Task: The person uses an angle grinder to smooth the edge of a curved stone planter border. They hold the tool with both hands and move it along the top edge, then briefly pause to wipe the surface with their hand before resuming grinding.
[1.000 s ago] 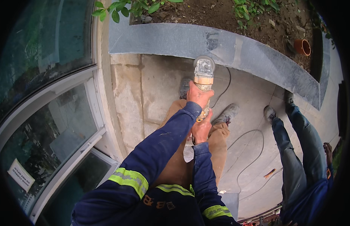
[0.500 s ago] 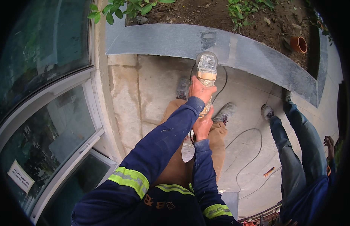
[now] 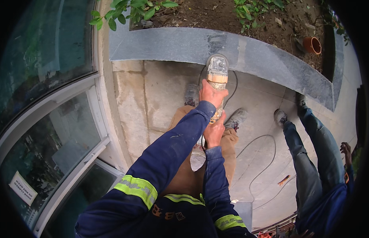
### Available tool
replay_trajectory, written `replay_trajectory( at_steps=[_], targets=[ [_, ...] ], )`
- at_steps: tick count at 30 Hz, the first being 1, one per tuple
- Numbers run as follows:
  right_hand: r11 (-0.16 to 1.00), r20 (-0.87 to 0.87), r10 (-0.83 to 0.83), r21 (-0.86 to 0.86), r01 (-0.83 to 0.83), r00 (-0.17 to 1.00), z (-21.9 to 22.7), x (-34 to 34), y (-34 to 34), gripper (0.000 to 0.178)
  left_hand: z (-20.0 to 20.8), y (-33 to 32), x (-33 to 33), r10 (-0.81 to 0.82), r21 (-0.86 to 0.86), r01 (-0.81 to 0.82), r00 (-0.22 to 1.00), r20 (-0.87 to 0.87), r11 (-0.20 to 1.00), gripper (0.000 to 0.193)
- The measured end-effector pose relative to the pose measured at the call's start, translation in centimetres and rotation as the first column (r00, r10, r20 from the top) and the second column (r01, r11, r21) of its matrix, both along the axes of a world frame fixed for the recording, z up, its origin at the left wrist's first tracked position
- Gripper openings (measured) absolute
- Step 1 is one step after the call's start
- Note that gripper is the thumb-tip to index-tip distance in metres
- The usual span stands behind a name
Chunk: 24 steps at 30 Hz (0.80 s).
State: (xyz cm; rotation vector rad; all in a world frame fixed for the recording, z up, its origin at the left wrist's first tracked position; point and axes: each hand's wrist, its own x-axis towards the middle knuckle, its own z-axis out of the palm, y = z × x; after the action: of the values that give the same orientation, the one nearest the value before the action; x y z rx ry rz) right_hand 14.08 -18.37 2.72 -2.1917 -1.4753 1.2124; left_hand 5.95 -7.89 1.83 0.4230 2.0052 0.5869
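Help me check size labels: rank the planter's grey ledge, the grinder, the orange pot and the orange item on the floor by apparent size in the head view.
1. Grey ledge
2. Grinder
3. Orange pot
4. Orange item
Nearness may enlarge the grinder.

Left grip (image 3: 212, 95) curls firmly, forward of the curled right grip (image 3: 214, 134).

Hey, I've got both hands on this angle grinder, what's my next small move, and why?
Probably make sure the angle grinder is off, then shift the cord clear: it shows on both sides, just below the disc in view, though its depth is hard to judge. Your left hand and right hand both grip the angle grinder, so neither is free.
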Motion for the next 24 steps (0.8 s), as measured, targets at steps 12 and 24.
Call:
replay_trajectory(
  at_steps=[12,24],
  targets=[
    [0.999,-0.006,0.050,0.009,-0.050,0.999,0.2,-0.2,0.7,0.069,0.2,0.5,-0.7,0.011,-0.016,-0.011,1.000,0.013,1.000,0.073],
    [0.985,-0.074,0.168,-0.029,-0.171,0.983,-0.7,-3.6,2.4,0.074,-1.9,0.3,-5.3,0.199,0.079,-0.195,0.979,-0.038,0.978,0.066]
  ],
)
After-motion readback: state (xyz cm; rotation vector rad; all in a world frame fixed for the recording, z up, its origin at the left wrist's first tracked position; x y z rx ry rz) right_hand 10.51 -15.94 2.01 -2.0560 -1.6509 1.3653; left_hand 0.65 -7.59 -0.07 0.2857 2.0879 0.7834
